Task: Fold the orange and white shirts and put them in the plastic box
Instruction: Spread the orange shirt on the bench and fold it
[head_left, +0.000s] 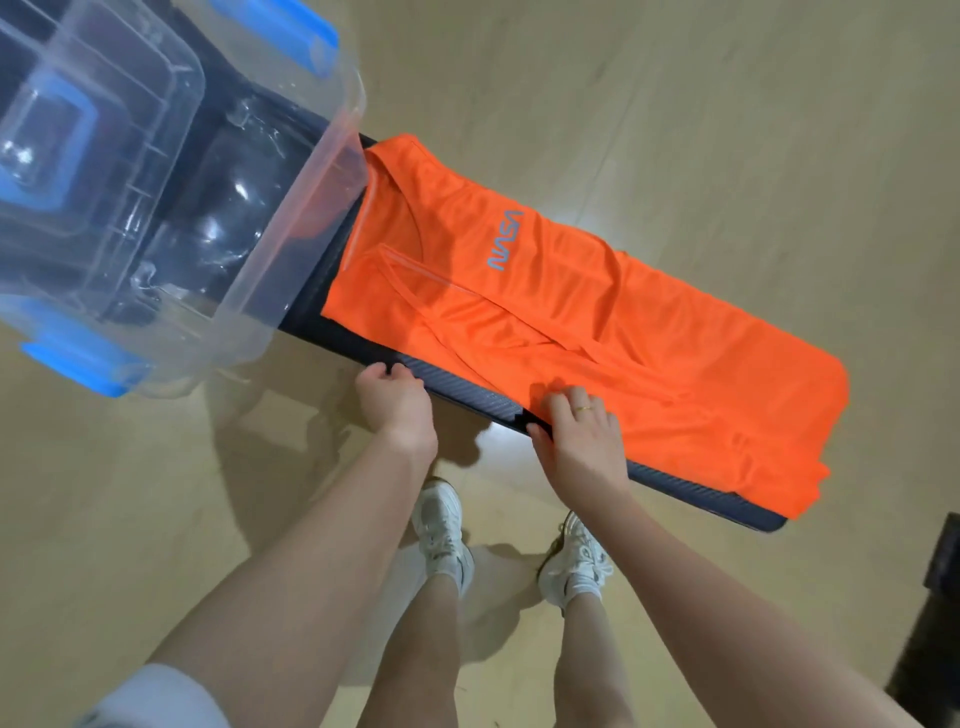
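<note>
One orange shirt (597, 332) in view, spread lengthwise on a narrow dark padded bench (457, 392), sides partly folded in toward the middle, pale NASA lettering (504, 240) facing up. No white shirt visible.

One clear plastic box (291, 228) with blue latch handles (78, 364), sitting on the far-left end of the same bench, rim just touching the shirt's collar end. Looks like a second clear tub or lid nested inside it; hard to separate through the plastic. Dark shape seen through the box wall, cannot tell what.

Two bare hands, apart. Left hand (397, 400) curled over the near bench edge, beside the shirt, not on the fabric. Right hand (579, 431) pressed down on the shirt's near edge, fingers bent and pinching cloth at the bench lip; gold ring (583, 409) on one finger. Grip on fabric looks light, hard to confirm fully closed.

Two white sneakers (441, 525) below, standing close to the bench. White shorts hem at lower left.

Surface: bench top dark, textured weave along the near edge. Room: light wood-look floor all round, bright glare patch beyond the shirt, shadows under bench and box. One dark object (943, 561) at the right frame edge, unidentifiable.
</note>
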